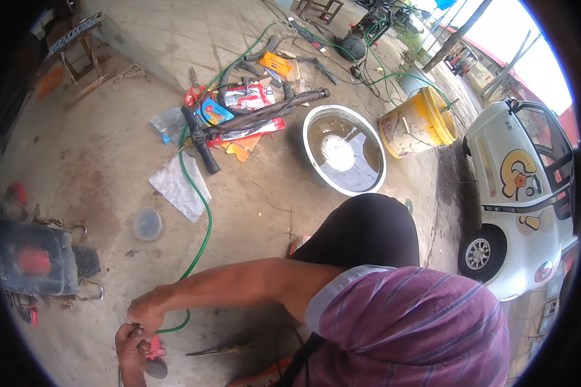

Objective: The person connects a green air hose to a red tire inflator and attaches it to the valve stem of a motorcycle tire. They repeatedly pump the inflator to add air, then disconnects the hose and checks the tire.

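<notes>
My right arm reaches across to the lower left, where my right hand (147, 312) is closed with its fingers pointing down. Just below it my left hand (129, 348) is also closed, the fingertips of both almost touching. A green hose (203, 242) runs down over the floor and curves in to where the hands meet. Whatever small part lies between the fingers is mostly hidden. Right beside my left hand is a red object (153, 348), with a dark rounded piece (157, 369) under it. A thin pointed tool (221, 350) lies on the floor to the right.
Ahead lie a hand pump (205, 138), packaging and tools. A metal basin (308, 145) of water stands near a yellow bucket (397, 132). A clear plastic tub (148, 224) and a dark machine (35, 258) are at left, a white vehicle (507, 168) at right.
</notes>
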Action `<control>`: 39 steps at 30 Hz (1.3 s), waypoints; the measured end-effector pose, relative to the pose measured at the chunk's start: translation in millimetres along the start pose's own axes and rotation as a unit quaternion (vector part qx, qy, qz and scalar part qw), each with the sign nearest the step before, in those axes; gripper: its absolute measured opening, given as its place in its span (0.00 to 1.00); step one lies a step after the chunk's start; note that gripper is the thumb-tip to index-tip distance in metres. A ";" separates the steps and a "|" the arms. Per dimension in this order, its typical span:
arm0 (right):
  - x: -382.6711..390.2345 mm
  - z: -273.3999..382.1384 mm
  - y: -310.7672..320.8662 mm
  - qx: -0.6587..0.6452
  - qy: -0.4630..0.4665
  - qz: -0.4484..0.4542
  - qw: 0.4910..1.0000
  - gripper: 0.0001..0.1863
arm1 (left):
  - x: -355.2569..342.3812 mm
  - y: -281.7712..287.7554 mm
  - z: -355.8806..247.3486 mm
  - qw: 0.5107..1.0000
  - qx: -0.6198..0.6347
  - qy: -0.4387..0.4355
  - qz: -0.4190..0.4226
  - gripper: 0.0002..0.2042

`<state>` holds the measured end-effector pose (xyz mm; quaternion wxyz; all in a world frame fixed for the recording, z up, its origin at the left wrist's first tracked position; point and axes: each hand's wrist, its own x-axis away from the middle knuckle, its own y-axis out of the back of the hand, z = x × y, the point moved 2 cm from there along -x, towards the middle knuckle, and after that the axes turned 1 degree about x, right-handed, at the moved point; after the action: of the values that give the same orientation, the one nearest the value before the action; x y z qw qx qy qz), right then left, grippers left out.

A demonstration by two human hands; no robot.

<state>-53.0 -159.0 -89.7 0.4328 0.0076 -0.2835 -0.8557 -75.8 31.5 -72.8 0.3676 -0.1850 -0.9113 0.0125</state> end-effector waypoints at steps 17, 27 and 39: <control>10.9 19.2 25.7 -0.187 -0.070 0.009 0.980 0.17 | 13.5 16.7 -23.6 0.999 0.003 -0.032 -0.039 0.10; 9.7 20.2 11.8 -0.316 -0.190 0.025 0.929 0.17 | 15.1 10.3 -23.3 0.995 -0.041 -0.084 -0.036 0.10; 12.6 33.1 30.7 -0.187 -0.103 0.041 0.976 0.18 | 19.6 16.4 -33.9 0.996 -0.019 -0.082 -0.040 0.10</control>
<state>-46.8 -166.8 -43.9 0.4296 -0.1735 -0.1617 -0.8713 -60.5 49.7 -37.6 0.2882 -0.1538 -0.9451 -0.0045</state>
